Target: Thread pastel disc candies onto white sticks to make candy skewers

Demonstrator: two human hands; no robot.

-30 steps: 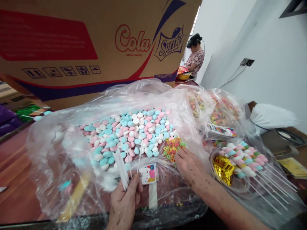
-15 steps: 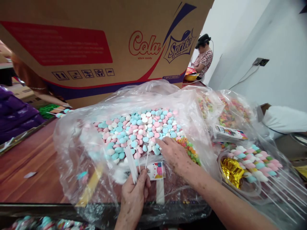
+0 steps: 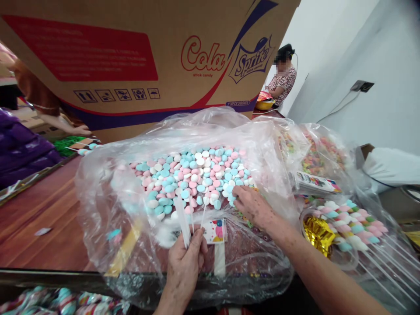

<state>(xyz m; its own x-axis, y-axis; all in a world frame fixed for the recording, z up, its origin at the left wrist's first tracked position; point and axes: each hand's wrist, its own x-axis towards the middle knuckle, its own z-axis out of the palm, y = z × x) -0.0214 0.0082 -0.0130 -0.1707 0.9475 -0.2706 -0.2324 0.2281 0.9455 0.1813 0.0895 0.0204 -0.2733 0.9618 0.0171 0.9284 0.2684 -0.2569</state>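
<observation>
My left hand (image 3: 186,262) grips a bunch of thin white sticks (image 3: 183,218) that point up and away from me, and one stick carries a white candy on its tip. My right hand (image 3: 254,204) rests palm down on the near right edge of a heap of pink, blue and white candies (image 3: 193,175), its fingers curled among them. The heap lies in an open clear plastic bag (image 3: 108,205). A small colourful card (image 3: 215,230) lies in the bag between my hands.
A large Cola Sprite cardboard box (image 3: 131,61) stands behind the bag. Finished candy skewers (image 3: 354,223), gold foil (image 3: 316,234) and bags of ring candies (image 3: 315,153) lie at the right. One person sits at the back; another person's arm shows at the left.
My right hand moved from the coloured ring candies leftward onto the pastel heap, then drew back a little to its near right edge. The camera view shifted right.
</observation>
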